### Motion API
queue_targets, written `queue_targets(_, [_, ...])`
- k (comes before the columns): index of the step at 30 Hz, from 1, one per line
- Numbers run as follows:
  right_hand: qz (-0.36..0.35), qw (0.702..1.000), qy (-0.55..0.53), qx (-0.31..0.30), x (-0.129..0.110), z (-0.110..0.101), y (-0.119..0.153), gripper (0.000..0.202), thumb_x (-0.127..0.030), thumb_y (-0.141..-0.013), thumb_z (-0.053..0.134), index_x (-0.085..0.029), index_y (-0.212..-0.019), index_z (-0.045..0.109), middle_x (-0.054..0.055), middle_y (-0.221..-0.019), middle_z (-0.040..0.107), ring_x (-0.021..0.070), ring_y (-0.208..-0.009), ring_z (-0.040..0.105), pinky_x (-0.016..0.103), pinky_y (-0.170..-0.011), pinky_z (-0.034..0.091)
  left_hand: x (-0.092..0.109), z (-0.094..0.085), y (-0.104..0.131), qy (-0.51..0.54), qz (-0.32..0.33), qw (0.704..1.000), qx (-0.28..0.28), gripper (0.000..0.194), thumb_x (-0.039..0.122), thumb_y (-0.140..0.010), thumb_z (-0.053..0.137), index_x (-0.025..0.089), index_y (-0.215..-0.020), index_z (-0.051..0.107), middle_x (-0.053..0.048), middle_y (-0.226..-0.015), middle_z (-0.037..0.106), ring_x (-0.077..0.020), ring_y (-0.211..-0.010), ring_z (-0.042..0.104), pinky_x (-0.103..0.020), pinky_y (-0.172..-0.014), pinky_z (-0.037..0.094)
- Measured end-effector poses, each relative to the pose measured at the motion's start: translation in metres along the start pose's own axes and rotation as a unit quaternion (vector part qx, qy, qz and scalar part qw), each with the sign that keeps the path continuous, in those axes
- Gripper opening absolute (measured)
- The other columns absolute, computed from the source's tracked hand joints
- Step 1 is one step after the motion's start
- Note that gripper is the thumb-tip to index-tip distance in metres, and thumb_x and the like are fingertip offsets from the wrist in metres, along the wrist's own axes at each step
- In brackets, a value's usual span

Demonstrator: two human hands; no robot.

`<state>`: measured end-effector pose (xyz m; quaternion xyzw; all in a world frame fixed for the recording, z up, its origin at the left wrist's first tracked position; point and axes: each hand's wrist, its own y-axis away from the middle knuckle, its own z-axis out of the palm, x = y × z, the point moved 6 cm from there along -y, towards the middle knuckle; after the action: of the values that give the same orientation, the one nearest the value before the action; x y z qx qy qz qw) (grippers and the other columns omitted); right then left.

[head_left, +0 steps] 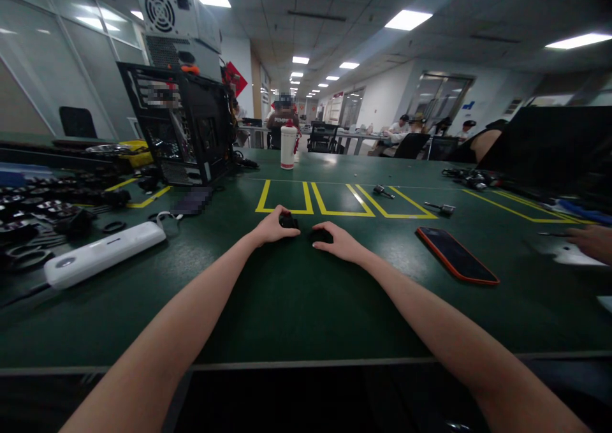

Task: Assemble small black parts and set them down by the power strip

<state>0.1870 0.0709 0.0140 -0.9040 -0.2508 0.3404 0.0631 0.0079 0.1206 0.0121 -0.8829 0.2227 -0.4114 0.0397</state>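
Observation:
Both my arms reach forward over a green table (306, 305). My left hand (274, 226) curls its thumb and fingers around a small black part (287, 221), whose exact kind I cannot make out. A short gap to the right, my right hand (337, 242) closes on another dark, rounded part (321, 235), mostly low against the tabletop. The two parts are apart from each other. Just beyond my hands, yellow tape outlines (284, 211) mark the table. Fingers on the far side of each part are hidden.
A white power strip (108, 254) and black parts (43, 210) lie left, near an opened computer case (191, 127). Farther back stands a white bottle (287, 146). Two metal-and-black pieces (382, 192) and an orange-edged phone (456, 254) lie right. Another person's hand (595, 243) enters from the right.

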Motion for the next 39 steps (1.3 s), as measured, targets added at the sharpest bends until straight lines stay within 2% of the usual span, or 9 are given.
queue_targets(5, [-0.007,0.999,0.044,0.024,-0.001,0.000,0.001,0.043,-0.039,-0.072,0.056,-0.019,-0.110,0.050,0.008,-0.108,0.051,0.0212,-0.101,0.049,0.040,-0.087,0.038,0.002,0.003,0.002,-0.006,0.000,1.000,0.006,0.060,0.049,-0.057,0.065,0.020,-0.104,0.042,-0.007,-0.103,0.052,-0.0218,-0.094,0.053,-0.036,-0.081,0.042])
queue_targets(13, [-0.016,0.997,0.064,0.036,-0.005,0.003,0.003,0.037,-0.038,-0.075,0.051,-0.019,-0.107,0.050,0.007,-0.105,0.052,0.0202,-0.098,0.050,0.038,-0.087,0.038,0.003,0.008,0.004,-0.063,-0.025,0.998,0.015,0.060,0.047,-0.065,0.058,0.020,-0.114,0.037,-0.011,-0.118,0.046,-0.0264,-0.105,0.048,-0.039,-0.086,0.038])
queue_targets(21, [-0.013,0.997,0.062,0.038,-0.009,0.001,0.004,0.036,-0.036,-0.075,0.053,-0.020,-0.107,0.050,0.007,-0.104,0.051,0.0202,-0.097,0.050,0.038,-0.086,0.038,0.005,0.007,0.003,-0.031,-0.017,0.999,-0.010,0.065,0.050,-0.062,0.060,0.017,-0.113,0.038,-0.013,-0.114,0.047,-0.0251,-0.103,0.050,-0.036,-0.085,0.039])
queue_targets(28, [-0.006,0.995,0.090,0.041,-0.017,-0.001,0.010,0.034,-0.033,-0.078,0.049,-0.018,-0.108,0.049,0.008,-0.104,0.051,0.0211,-0.097,0.050,0.039,-0.085,0.040,0.008,0.012,0.007,-0.031,-0.012,0.999,-0.028,0.060,0.047,-0.065,0.058,0.017,-0.113,0.036,-0.013,-0.108,0.052,-0.0255,-0.098,0.053,-0.038,-0.083,0.041])
queue_targets(32, [0.005,0.994,0.104,0.042,-0.029,-0.002,0.033,0.029,-0.031,-0.078,0.048,-0.019,-0.105,0.052,0.009,-0.102,0.051,0.0233,-0.095,0.050,0.042,-0.084,0.041,0.025,0.011,0.037,-0.020,-0.011,0.998,-0.057,0.058,0.047,-0.064,0.058,0.020,-0.111,0.037,-0.011,-0.105,0.052,-0.0250,-0.091,0.055,-0.037,-0.078,0.044])
queue_targets(35, [0.009,0.994,0.109,0.022,-0.047,-0.005,0.067,0.030,-0.030,-0.077,0.050,-0.024,-0.106,0.051,0.008,-0.103,0.052,0.0251,-0.096,0.050,0.045,-0.085,0.041,0.048,0.008,0.075,0.000,-0.018,0.994,-0.104,0.057,0.045,-0.065,0.058,0.022,-0.113,0.037,-0.009,-0.104,0.053,-0.0239,-0.090,0.055,-0.035,-0.076,0.045])
queue_targets(39, [0.042,0.996,0.075,0.003,-0.072,-0.007,0.122,0.039,-0.029,-0.077,0.051,-0.031,-0.115,0.044,0.007,-0.111,0.053,0.0259,-0.103,0.049,0.047,-0.089,0.041,0.077,0.002,0.131,0.007,-0.009,0.990,-0.139,0.054,0.039,-0.064,0.059,0.024,-0.112,0.040,-0.005,-0.104,0.054,-0.0227,-0.093,0.053,-0.036,-0.083,0.042])
